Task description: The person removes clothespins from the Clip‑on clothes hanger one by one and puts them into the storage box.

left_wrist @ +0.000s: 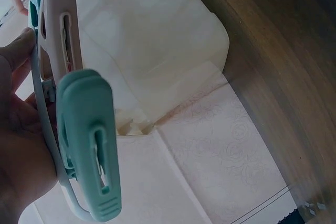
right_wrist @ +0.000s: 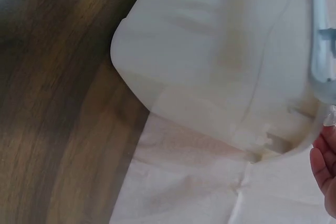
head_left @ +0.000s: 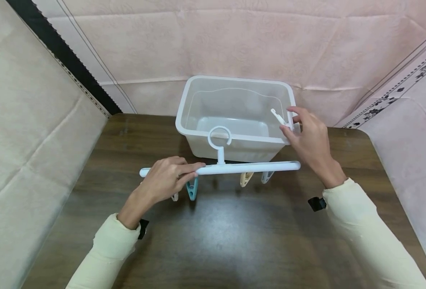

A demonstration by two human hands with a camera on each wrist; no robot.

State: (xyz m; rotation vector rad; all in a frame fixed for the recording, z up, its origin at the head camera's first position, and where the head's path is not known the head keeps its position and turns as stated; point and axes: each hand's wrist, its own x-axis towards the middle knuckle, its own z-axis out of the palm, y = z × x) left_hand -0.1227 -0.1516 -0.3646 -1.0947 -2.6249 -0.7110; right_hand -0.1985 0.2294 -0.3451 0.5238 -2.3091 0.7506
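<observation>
The left hand (head_left: 171, 176) grips the bar of a white hanger (head_left: 252, 167), fingers lying along it to the left of the hook (head_left: 221, 155). The hanger is just in front of the bin (head_left: 254, 150), its hook upright and overlapping the near rim in the head view. Clips hang below the bar: a teal clip (head_left: 192, 189) and a beige clip (head_left: 175, 197) by the left hand, a yellow clip (head_left: 246, 179) and a grey clip (head_left: 267, 177) further right. The left wrist view shows 2 teal clips, with the beige clip between them.

The right hand (head_left: 308, 134) pinches a small white plastic piece (head_left: 278, 117) between thumb and fingers at the bin's right rim; its full shape is partly hidden, and I cannot tell whether it touches the rim. The bin stands on a dark wooden table (head_left: 220, 249) before a pale pink cloth (head_left: 234, 44)
</observation>
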